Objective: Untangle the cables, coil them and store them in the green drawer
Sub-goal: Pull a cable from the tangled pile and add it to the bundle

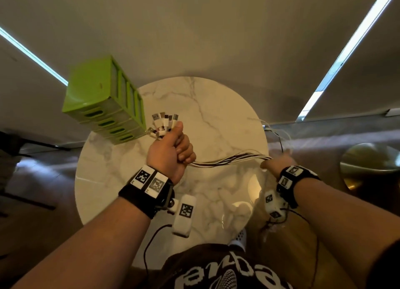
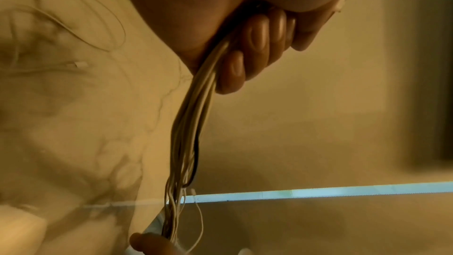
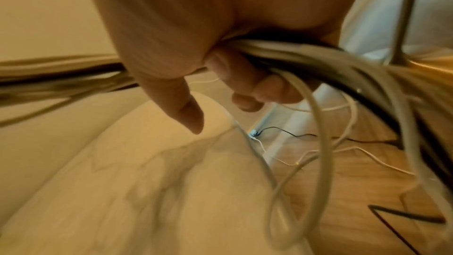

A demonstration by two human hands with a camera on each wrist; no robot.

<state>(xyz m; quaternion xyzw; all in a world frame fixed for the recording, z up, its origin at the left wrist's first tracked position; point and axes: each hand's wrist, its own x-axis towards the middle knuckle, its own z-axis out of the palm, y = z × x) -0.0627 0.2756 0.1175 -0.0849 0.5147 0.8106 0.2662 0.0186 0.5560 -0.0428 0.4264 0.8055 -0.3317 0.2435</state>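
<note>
Head view shows the left hand over the round marble table, fist wrapped tight round a bundle of cables. The plug ends fan out of the top of the fist toward 11 o'clock, almost reaching the green drawer unit, which stands on the table's rim at 10 o'clock with its drawers closed. From the bottom of the fist the bundle runs toward 3 o'clock, hanging clear of the tabletop, to the right hand at the table's edge.

Left wrist view has the fingers curled over the white strands, one dark strand among them, the bundle dropping toward 6 o'clock, where a fingertip of the other hand shows at the frame's bottom edge.

Right wrist view, blurred, has the right hand holding the cables too: the fingers fold round them and the thumb points down at 6 o'clock. Past the hand the loose lengths loop toward 5 o'clock and trail onto the wooden floor beside the table. How tightly the right hand holds them cannot be told.
</note>
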